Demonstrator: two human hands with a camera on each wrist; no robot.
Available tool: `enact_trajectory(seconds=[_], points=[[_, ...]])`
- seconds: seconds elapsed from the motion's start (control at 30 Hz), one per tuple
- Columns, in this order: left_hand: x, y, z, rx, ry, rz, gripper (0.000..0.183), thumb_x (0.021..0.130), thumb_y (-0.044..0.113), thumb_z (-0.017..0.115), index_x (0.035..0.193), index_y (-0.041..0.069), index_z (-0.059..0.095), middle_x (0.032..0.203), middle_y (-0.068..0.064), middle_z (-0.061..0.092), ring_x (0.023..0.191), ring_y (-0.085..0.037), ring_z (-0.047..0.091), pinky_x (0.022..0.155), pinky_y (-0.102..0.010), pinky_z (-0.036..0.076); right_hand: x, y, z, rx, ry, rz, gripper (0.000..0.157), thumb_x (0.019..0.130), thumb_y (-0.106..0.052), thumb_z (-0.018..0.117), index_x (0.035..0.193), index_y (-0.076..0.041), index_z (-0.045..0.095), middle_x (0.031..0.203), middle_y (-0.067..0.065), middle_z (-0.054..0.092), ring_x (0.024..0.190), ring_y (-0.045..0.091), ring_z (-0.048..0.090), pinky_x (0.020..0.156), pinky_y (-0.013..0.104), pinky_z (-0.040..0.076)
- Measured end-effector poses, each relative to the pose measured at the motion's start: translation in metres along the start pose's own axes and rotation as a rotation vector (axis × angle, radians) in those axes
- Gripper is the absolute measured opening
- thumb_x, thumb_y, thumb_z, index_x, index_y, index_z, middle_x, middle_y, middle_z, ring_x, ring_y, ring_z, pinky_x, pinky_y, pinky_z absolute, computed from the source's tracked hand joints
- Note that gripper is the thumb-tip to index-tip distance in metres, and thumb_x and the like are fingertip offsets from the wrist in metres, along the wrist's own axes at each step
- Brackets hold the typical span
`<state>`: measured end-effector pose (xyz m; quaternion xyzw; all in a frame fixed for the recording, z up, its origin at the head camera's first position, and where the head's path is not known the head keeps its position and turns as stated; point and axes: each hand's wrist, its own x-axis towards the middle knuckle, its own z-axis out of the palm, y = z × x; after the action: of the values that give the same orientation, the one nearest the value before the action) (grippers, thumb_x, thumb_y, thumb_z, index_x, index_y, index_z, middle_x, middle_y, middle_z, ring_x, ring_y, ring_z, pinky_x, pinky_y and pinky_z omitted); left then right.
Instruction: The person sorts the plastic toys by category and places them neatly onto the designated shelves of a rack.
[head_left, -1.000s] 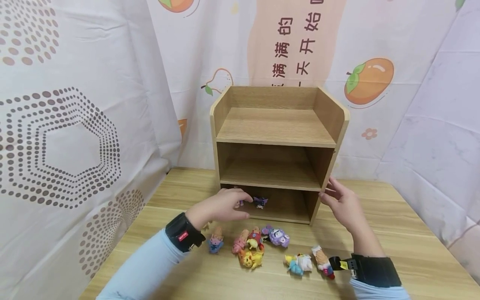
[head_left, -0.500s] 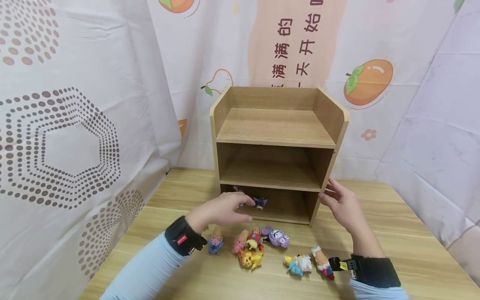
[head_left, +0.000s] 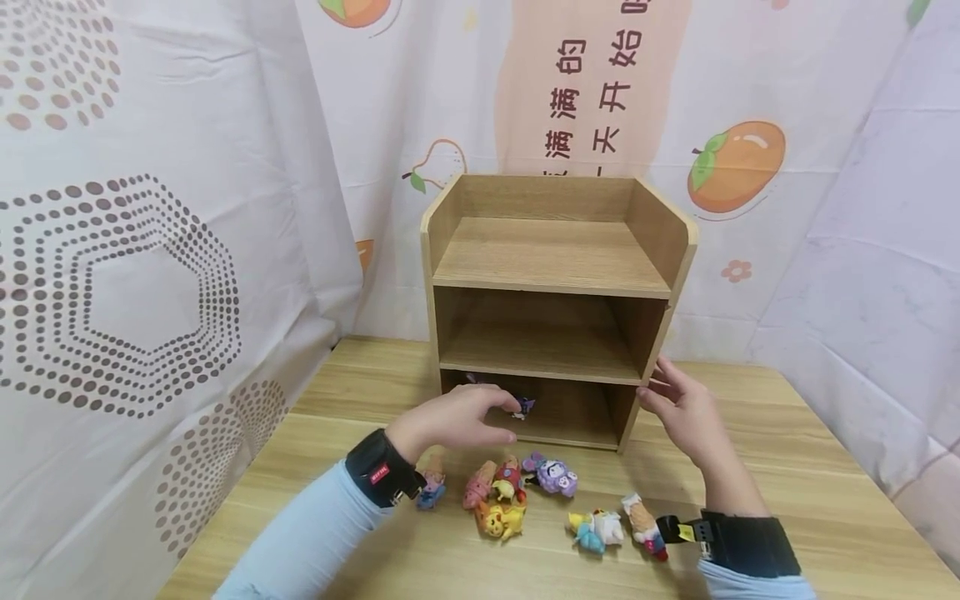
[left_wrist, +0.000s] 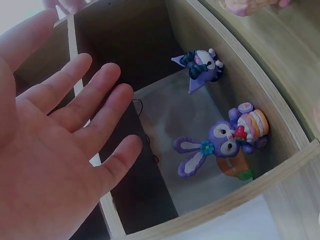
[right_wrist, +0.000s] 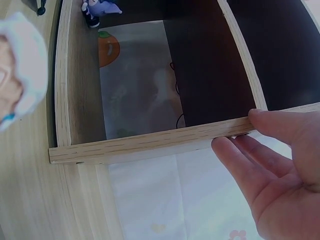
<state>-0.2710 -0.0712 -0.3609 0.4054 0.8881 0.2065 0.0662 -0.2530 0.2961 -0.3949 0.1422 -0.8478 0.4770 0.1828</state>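
Observation:
In the head view my left hand is in front of the bottom compartment of the wooden shelf, palm inward. Its fingers are spread and hold nothing in the left wrist view. Inside that compartment stand a purple rabbit figurine with a cake and a dark-and-purple figurine. My right hand holds the shelf's right side panel, thumb on the front edge and fingers along the outer face.
Several figurines lie on the wooden table before the shelf: a yellow one, a purple one, a white-and-blue one and one with a cone. A printed curtain hangs behind.
My left hand has shifted slightly right across the front of the bottom compartment, covering more of the dark-and-purple figurine. The right hand has stayed at the side panel.

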Motion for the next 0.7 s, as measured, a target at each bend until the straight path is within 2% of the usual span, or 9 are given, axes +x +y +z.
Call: enact_trajectory(seconds=[0.1,0.33,0.4,0.57,0.7], points=[[0.004,0.0,0.002,0.007,0.0,-0.001,0.045,0.097,0.038,0.068,0.135,0.015,0.064,0.133,0.004,0.063,0.128,-0.013,0.054,0.113,-0.045,0.036,0.001,0.001,0.0,0.012,-0.008,-0.001,0.069,0.098,-0.002,0.066,0.158,-0.006,0.032,0.144,0.031,0.05,0.113,0.003,0.059,0.079,0.017,0.055],[0.017,0.0,0.008,0.005,-0.014,0.014,0.043,0.097,0.039,0.069,0.133,0.015,0.065,0.13,0.001,0.065,0.124,-0.016,0.057,0.107,-0.039,0.043,-0.003,0.0,-0.004,-0.027,0.018,0.011,0.068,0.098,-0.003,0.067,0.157,-0.004,0.034,0.141,0.031,0.052,0.112,0.007,0.061,0.078,0.016,0.055],[0.019,0.0,0.01,0.013,-0.019,0.005,0.043,0.097,0.039,0.069,0.133,0.016,0.065,0.13,0.001,0.065,0.124,-0.016,0.057,0.106,-0.037,0.043,-0.004,-0.001,-0.003,-0.026,0.018,0.013,0.068,0.098,-0.002,0.067,0.157,-0.004,0.035,0.14,0.031,0.053,0.113,0.013,0.063,0.078,0.016,0.055],[0.019,0.001,0.013,0.021,-0.032,-0.035,0.043,0.096,0.039,0.071,0.133,0.017,0.065,0.131,0.002,0.065,0.125,-0.019,0.058,0.104,-0.036,0.045,-0.001,-0.003,0.001,0.018,0.005,0.003,0.068,0.097,-0.001,0.067,0.157,-0.005,0.035,0.139,0.032,0.054,0.118,0.042,0.061,0.08,0.017,0.055],[0.02,0.001,0.014,0.021,-0.051,-0.032,0.044,0.096,0.037,0.071,0.133,0.016,0.065,0.132,0.001,0.064,0.125,-0.02,0.058,0.105,-0.038,0.045,0.0,-0.002,0.003,0.034,0.013,-0.005,0.069,0.097,0.002,0.067,0.157,-0.004,0.035,0.14,0.032,0.053,0.117,0.046,0.059,0.079,0.016,0.054]])
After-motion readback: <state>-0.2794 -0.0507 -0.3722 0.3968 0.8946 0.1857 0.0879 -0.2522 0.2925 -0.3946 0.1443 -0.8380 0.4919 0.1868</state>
